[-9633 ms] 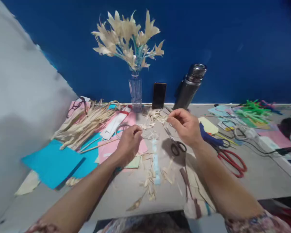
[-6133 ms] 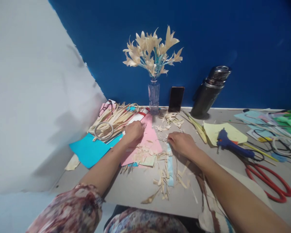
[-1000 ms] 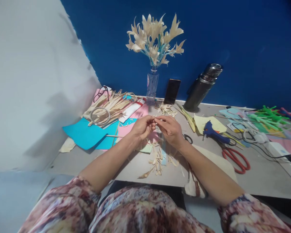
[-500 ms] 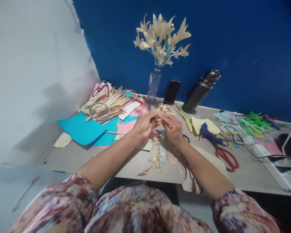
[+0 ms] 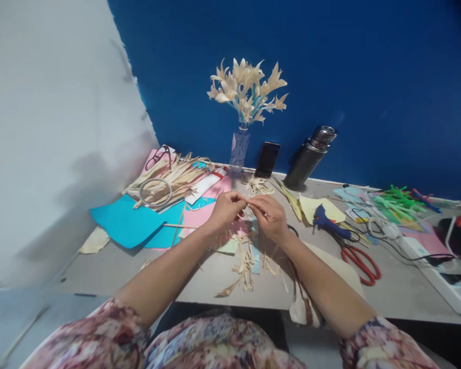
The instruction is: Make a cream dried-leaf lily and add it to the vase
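My left hand (image 5: 229, 209) and my right hand (image 5: 269, 215) meet fingertip to fingertip over the middle of the table. Both are closed in a pinch. Whatever lies between the fingertips is too small to make out. Below them, cut scraps of dried husk (image 5: 246, 264) are strewn on the table, with pink paper (image 5: 200, 215) partly under my left hand. Just beyond my fingers sits a small heap of pale husk strips (image 5: 259, 185).
Behind stand a clear vase (image 5: 238, 154) of husk flowers (image 5: 248, 87), a phone (image 5: 268, 160) and a steel flask (image 5: 309, 159). Dried husks (image 5: 184, 177) and blue paper (image 5: 126, 220) lie left. A glue gun (image 5: 328, 223), red-handled scissors (image 5: 363, 264), cables and a power strip (image 5: 426, 266) lie right.
The head view has tilted up, so everything sits lower in the picture. The fingers of my left hand have curled in more; the fingertips of both hands remain together.
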The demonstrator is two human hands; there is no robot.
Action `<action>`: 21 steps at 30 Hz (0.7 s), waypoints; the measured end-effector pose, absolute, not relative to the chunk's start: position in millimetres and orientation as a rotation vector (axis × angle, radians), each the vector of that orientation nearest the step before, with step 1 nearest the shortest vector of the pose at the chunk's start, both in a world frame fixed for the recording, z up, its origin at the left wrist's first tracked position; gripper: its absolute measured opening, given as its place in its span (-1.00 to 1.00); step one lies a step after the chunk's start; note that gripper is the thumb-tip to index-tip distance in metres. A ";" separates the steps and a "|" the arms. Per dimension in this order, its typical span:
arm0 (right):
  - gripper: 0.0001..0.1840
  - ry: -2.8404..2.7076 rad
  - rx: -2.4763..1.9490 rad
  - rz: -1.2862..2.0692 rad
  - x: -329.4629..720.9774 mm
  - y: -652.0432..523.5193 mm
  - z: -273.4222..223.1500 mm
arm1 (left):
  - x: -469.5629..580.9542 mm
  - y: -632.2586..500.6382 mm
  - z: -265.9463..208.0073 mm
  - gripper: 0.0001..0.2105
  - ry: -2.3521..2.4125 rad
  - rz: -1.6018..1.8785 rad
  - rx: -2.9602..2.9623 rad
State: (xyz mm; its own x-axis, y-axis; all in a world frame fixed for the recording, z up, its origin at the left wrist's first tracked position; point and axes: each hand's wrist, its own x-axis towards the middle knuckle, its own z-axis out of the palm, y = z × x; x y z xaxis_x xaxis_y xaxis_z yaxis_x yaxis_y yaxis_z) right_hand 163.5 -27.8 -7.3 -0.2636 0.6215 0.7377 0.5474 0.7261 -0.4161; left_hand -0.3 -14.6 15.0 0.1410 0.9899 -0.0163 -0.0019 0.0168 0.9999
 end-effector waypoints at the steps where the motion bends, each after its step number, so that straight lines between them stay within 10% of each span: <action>1: -0.80 -1.936 -0.902 0.093 164.3 -27.7 -6.5 | 0.9 -14.4 13.6 -0.93 1.103 1.089 1.231; 12: -0.69 -1.644 -1.257 0.608 174.4 -21.5 15.3 | 8.8 -16.4 4.4 -0.96 0.935 0.928 1.032; 21: -0.80 -2.358 -2.138 0.341 243.0 -25.9 71.1 | 2.8 -7.0 4.6 -0.94 0.867 0.889 0.732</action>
